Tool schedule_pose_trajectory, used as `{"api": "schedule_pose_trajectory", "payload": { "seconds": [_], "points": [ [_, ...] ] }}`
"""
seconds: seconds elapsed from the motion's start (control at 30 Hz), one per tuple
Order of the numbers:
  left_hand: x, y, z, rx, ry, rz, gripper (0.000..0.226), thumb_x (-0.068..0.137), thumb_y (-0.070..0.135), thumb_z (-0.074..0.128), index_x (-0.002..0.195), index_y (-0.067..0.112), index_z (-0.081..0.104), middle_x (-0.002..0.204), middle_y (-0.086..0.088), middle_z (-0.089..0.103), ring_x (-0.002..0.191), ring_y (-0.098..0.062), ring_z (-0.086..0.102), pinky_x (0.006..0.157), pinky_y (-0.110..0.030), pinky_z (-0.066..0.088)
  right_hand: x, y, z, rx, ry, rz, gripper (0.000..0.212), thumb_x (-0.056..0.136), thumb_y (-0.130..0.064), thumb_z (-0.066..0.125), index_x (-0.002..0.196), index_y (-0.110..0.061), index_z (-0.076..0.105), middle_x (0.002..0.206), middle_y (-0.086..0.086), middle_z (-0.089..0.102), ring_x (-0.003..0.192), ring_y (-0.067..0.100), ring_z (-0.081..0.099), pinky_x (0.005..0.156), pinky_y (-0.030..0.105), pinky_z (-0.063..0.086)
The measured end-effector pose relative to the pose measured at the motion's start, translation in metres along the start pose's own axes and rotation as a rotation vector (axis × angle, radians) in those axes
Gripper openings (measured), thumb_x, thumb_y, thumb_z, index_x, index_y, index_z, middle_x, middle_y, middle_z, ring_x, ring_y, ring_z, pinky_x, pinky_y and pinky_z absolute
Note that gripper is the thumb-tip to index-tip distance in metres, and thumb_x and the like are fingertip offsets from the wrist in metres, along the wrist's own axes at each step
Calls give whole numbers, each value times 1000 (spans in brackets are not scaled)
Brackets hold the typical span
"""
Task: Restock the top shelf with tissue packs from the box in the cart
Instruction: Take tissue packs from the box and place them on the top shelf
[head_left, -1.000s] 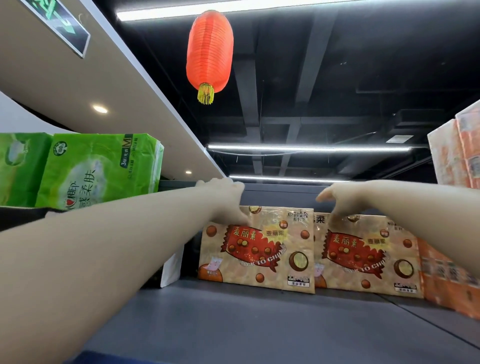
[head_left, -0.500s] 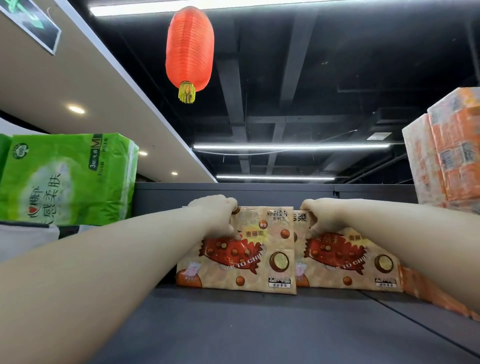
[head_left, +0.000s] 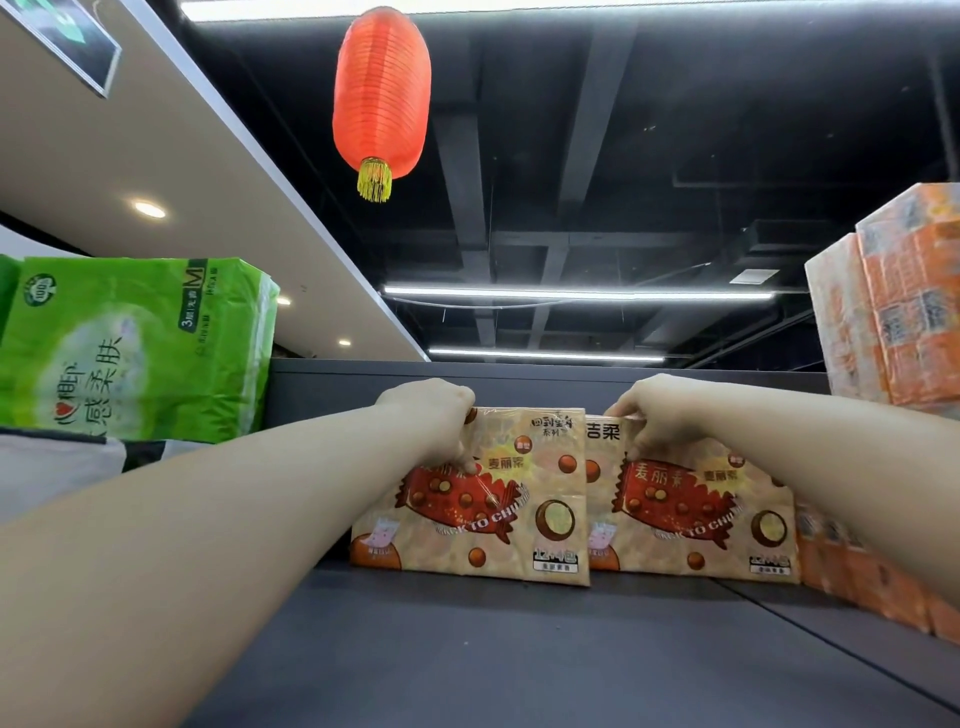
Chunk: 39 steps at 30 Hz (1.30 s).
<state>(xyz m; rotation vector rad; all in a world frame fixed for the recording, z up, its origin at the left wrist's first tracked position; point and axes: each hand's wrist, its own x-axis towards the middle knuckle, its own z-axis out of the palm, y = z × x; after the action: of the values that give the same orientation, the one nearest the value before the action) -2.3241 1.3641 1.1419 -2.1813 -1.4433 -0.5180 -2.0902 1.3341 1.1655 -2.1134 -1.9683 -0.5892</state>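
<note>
1. Left tan tissue pack (head_left: 467, 514) stands upright on the grey top shelf (head_left: 467, 654), in front of the shelf's back panel (head_left: 322, 389). Its right edge overlaps the front of the right tan tissue pack (head_left: 691, 519), which stands beside it in the same way.
2. Left hand (head_left: 431, 418): the grip is clamped on the upper left corner of the left tan tissue pack. The fingers (head_left: 460, 460) curl down over its printed front face, and the rest of the pack lies below and to the right of the hand.
3. Right hand (head_left: 654, 410): the grip is pinched on the top edge of the right tan tissue pack, near its upper left corner. The fingertips (head_left: 641, 447) press on the front face, and the pack extends below and to the right of them.
4. Both forearms reach in from the near side, well apart, and the two hands sit at about the same height.
5. Green tissue pack (head_left: 135, 353) stands at the left, apart from the tan pair.
6. Orange packs (head_left: 904, 322) are stacked at the right, and the lowest of them lie just beside the right tan tissue pack.
7. Red lantern (head_left: 382, 93) hangs from the dark ceiling above.
</note>
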Motion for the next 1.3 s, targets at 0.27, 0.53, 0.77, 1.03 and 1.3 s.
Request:
{"api": "schedule_pose_trajectory", "payload": {
  "seconds": [0.27, 0.53, 0.77, 1.03, 1.3],
  "points": [
    [-8, 4, -8, 77, 48, 1, 39, 82, 47, 66, 96, 19, 42, 98, 1, 48, 90, -19, 48, 72, -34, 46, 0, -2, 0, -45, -35, -11, 49, 88, -19, 63, 135, -27, 50, 125, -3, 58, 116, 18, 54, 97, 31, 47],
    [0, -7, 7, -61, -48, -14, 63, 81, 54, 63, 134, 29, 36, 129, -4, 46, 119, -27, 46, 91, -42, 45, -14, -40, -25, 304, -248, -157, 79, 90, -12, 55, 151, -32, 9, 157, 6, 20, 140, 29, 30, 107, 39, 39],
    [3, -26, 3, -71, -80, -57, 74, 79, 29, 74, 140, 16, 36, 133, -6, 50, 120, -24, 51, 94, -35, 50, -6, -61, -8, 251, -53, -272, 60, 84, -28, 69, 139, -22, 45, 125, -1, 59, 114, 17, 56, 94, 29, 47],
    [3, -55, -9, -24, -8, -116, 32, 87, 32, 63, 112, 12, 67, 113, -4, 65, 104, -21, 60, 83, -29, 50, -7, -70, -1, 241, 88, -283, 54, 84, -23, 70, 134, -21, 52, 119, -2, 62, 101, 12, 58, 80, 20, 45],
    [7, -50, -1, -48, -50, -120, 44, 84, 31, 68, 123, 13, 59, 123, -7, 60, 111, -22, 59, 87, -27, 49, -4, -79, 3, 261, 134, -270, 46, 82, -24, 72, 126, -18, 60, 115, 0, 65, 100, 15, 61, 79, 21, 47]
  ]
}}
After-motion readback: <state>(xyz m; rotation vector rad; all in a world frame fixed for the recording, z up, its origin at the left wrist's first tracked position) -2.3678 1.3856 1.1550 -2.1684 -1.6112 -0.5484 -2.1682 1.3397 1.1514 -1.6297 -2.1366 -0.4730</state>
